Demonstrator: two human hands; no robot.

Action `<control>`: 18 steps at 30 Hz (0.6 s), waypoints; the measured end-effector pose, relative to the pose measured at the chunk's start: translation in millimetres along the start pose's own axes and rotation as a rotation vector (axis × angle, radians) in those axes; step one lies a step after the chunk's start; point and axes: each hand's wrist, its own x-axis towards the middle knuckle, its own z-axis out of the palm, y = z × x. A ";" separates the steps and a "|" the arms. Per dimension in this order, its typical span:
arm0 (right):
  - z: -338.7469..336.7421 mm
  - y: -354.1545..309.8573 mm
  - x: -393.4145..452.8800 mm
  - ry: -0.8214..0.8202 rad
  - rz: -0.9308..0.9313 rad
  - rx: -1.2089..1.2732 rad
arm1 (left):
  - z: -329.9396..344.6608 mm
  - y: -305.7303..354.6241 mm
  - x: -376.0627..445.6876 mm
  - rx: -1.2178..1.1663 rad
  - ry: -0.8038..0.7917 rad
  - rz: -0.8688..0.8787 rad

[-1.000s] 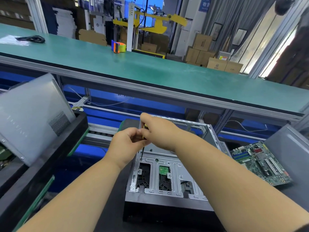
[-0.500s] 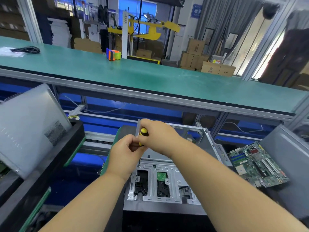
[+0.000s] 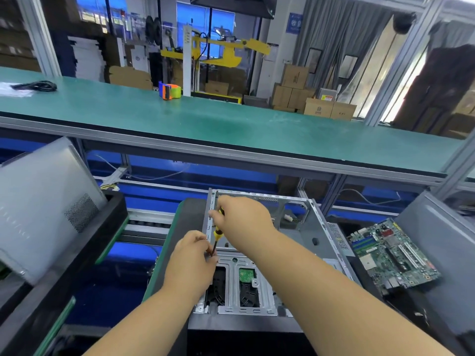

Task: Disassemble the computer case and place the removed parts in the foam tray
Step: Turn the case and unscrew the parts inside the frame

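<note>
One open computer case (image 3: 259, 255) lies flat at the near middle of the work surface, one hard drive's green board (image 3: 247, 274) showing in its drive cage. At the case's left wall, the right hand (image 3: 243, 218) grips one yellow-handled screwdriver (image 3: 217, 233); the left hand (image 3: 192, 255) pinches its shaft. One motherboard (image 3: 390, 254) lies well apart at the right edge, one grey side panel (image 3: 38, 201) leans at the left.

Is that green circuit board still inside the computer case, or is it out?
Out. The circuit board lies flat on the dark surface right of the computer case, fully outside its metal walls and apart from it.
</note>
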 end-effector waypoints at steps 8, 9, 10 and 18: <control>3.6 0.3 1.3 -0.034 -0.041 0.100 | 7.6 -1.5 1.6 0.232 0.053 0.114; 2.7 0.5 1.1 -0.042 -0.049 0.109 | 8.7 -2.2 1.7 0.209 0.046 0.107; 1.7 0.5 0.6 -0.052 -0.057 0.120 | 9.5 -2.7 1.5 0.189 0.040 0.099; -21.3 1.6 3.7 -0.287 -0.182 0.330 | 12.1 -5.4 2.8 0.165 0.033 0.103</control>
